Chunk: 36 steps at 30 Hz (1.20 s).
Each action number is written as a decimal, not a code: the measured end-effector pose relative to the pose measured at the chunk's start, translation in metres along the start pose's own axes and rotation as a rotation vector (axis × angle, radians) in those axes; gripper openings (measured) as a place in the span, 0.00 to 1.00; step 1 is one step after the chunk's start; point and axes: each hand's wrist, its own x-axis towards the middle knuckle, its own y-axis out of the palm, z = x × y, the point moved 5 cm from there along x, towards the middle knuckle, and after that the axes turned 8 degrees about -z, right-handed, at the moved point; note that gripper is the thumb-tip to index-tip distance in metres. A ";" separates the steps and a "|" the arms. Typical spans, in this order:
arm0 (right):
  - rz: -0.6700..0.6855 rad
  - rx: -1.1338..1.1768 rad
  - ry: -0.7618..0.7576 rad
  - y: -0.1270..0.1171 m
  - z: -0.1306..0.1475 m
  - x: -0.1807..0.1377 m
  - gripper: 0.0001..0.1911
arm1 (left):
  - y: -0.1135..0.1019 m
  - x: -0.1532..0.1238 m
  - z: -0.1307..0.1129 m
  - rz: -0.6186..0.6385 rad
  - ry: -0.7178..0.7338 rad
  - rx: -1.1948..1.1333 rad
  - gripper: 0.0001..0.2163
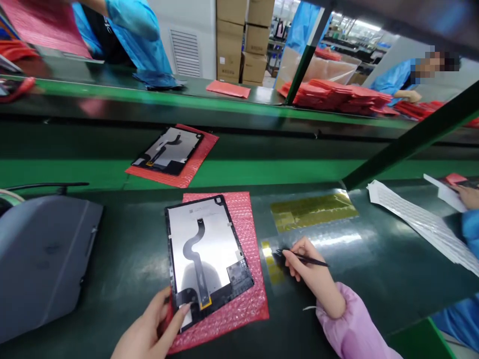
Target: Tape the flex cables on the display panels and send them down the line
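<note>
A tablet screen panel [215,239] lies back side up on a pink bubble-wrap bag [254,299], a dark curved flex cable along its middle. My left hand [151,324] grips the panel's lower left corner, thumb on top and fingers at the edge. In my right hand [305,259] is a pair of black tweezers [312,260], held like a pen. Their tips are close to a short strip of yellow tape [268,254] stuck to the green work surface, to the right of the bag. Whether the tips touch the tape is hard to see.
Beyond the tape strip is a larger yellow film sheet [314,209]. Another screen panel [170,149] rests on a red bag further back. A grey machine [45,254] stands left; white sheets [419,224] lie right, near a co-worker's hand [467,196]. A green post [404,139] slants overhead.
</note>
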 end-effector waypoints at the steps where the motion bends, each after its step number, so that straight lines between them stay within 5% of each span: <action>1: 0.008 -0.007 0.009 0.003 0.000 -0.001 0.25 | -0.001 -0.001 -0.001 0.004 0.015 0.031 0.25; 7: 0.021 -0.062 0.018 0.011 0.000 0.000 0.24 | 0.004 -0.010 -0.023 0.024 0.129 0.179 0.29; 13: 0.051 -0.101 0.034 0.011 -0.002 -0.001 0.23 | -0.006 -0.011 -0.042 -0.231 0.469 0.312 0.23; 18: 0.033 -0.072 0.027 0.010 -0.004 -0.001 0.24 | 0.011 -0.022 -0.037 -0.114 0.752 0.338 0.26; 36: -0.029 -0.027 -0.061 0.004 0.011 -0.007 0.25 | 0.021 -0.030 -0.031 -0.063 0.732 0.309 0.29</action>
